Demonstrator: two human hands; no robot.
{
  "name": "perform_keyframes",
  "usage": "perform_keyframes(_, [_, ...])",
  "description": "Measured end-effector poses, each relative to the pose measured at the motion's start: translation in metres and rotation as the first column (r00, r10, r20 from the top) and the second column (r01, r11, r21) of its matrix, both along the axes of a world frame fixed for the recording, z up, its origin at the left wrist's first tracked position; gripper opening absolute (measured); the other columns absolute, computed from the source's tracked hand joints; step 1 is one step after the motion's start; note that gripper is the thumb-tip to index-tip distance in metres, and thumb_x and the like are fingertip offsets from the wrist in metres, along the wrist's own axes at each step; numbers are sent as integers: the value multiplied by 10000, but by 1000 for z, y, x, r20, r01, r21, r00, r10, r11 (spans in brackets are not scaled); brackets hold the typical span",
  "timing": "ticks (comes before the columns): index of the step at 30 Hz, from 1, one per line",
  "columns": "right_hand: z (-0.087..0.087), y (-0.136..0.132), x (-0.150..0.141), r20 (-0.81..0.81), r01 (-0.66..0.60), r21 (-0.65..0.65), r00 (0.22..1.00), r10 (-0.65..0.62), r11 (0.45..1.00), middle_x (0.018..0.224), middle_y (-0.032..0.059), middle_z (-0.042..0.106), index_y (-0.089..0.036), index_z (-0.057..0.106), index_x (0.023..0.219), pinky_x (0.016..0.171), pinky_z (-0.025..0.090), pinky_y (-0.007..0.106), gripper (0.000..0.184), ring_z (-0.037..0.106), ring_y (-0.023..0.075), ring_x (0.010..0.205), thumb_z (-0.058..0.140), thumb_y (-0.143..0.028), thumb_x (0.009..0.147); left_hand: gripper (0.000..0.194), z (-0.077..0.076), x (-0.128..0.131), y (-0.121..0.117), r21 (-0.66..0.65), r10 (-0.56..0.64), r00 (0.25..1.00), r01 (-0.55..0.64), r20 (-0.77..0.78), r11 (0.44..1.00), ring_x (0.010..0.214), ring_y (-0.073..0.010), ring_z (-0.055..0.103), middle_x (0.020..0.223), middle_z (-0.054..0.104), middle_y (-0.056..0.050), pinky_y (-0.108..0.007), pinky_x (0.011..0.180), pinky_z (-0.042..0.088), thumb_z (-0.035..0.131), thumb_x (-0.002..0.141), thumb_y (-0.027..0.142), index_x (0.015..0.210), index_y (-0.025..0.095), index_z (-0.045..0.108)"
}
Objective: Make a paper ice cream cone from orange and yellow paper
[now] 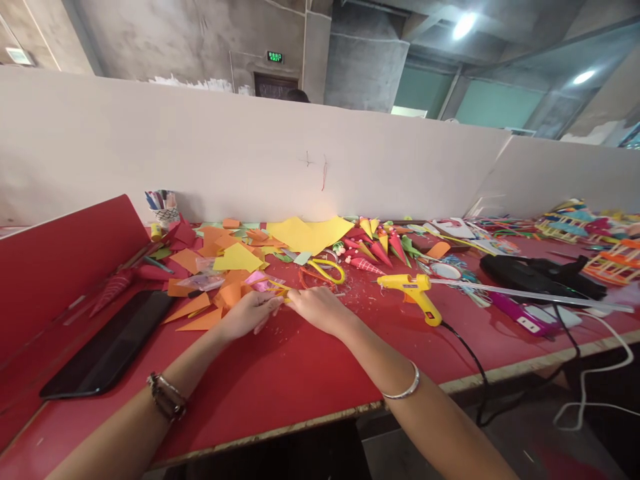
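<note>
My left hand (250, 312) and my right hand (319, 308) meet over the red table (280, 380), fingers pinched together on a thin yellow strip (277, 287) that runs between them. The strip is too small to name with certainty. Orange paper triangles (200, 313) lie just left of my left hand. Yellow-handled scissors (327, 270) rest just beyond my right hand. A yellow glue gun (415, 293) stands to the right of my right hand, its black cord running off the table's front edge.
Orange, yellow and red paper scraps (235, 257) cover the back of the table, with a yellow sheet (310, 233) and several coloured paper cones (375, 247). A dark tablet (107, 350) lies at left, a cup of pens (163, 207) behind it, a black bag (540, 275) at right.
</note>
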State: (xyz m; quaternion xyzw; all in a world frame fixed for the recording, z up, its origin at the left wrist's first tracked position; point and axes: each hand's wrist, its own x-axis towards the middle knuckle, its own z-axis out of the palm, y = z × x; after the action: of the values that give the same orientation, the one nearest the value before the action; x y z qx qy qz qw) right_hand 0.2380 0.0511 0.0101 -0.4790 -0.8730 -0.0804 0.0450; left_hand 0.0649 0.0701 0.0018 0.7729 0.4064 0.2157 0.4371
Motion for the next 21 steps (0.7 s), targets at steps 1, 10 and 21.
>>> perform_keyframes(1, [0, 0, 0, -2, 4, -4, 1000, -4, 1000, 728, 80, 661, -144, 498, 914, 543, 409, 258, 303, 642, 210, 675, 273, -347, 912, 386, 0, 1, 0, -26, 9, 1000, -8, 14, 1000, 306, -67, 344, 307, 377, 77, -177, 378, 288, 348, 809, 479, 586, 172, 423])
perform_keyframes(10, [0, 0, 0, -21, 12, 8, 1000, -12, 1000, 729, 72, 664, -153, 497, 936, 539, 398, 248, 295, 641, 208, 665, 290, -362, 905, 384, 2, 4, 0, -176, 65, 993, -47, 100, 983, 306, -64, 333, 289, 360, 83, -181, 374, 274, 408, 760, 503, 572, 169, 434])
perform_keyframes(21, [3, -1, 0, -54, -5, 15, 999, 6, 1000, 721, 62, 660, -154, 510, 909, 517, 363, 234, 292, 636, 189, 660, 293, -348, 908, 387, 3, 4, 0, -160, 50, 988, -26, 149, 987, 318, -62, 329, 298, 367, 78, -188, 393, 282, 382, 791, 472, 574, 160, 457])
